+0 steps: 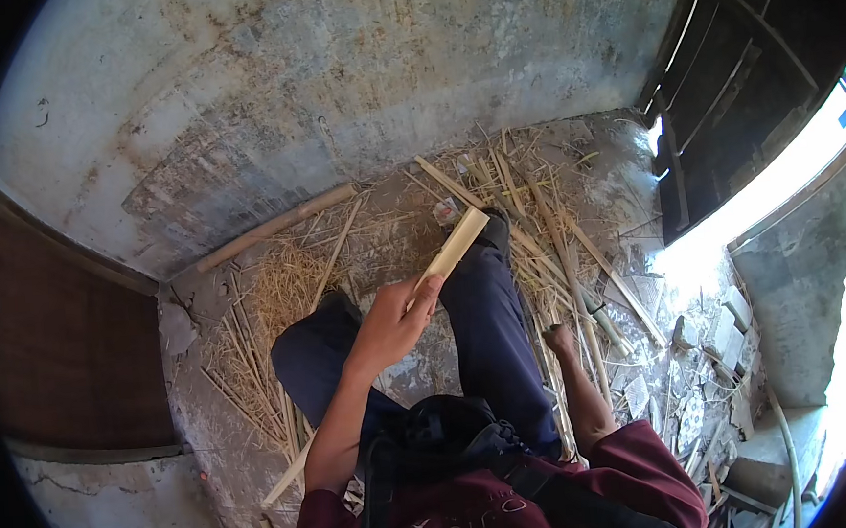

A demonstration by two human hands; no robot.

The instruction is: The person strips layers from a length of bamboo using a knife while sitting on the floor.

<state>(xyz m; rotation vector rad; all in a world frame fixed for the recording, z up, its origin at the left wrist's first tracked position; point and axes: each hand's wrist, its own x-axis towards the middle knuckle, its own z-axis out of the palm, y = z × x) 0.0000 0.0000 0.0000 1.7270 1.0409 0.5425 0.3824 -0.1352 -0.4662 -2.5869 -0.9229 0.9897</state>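
— Hands? Left hand (393, 320) raised over the lap, fingers wrapped round the lower end of a split bamboo piece (454, 247). Right hand (558, 338) lowered beside the right leg, clenched about a thin bamboo strip (586, 346) among the litter.

— And the look of that piece?

— Pale yellow, flat, straight-edged, short; slanting up and away from the left hand, far end squared off, held in the air above the knees in dark blue trousers (491, 328).

— Anything holding other things?

— No box or basket to be seen. Only the concrete floor (396, 231), strewn with straw (277, 284), long slats and shavings, thickest to the right. Round bamboo pole (278, 225) lying along the foot of the stained wall (331, 74). Broken rubble (722, 326) near the bright doorway on the right.
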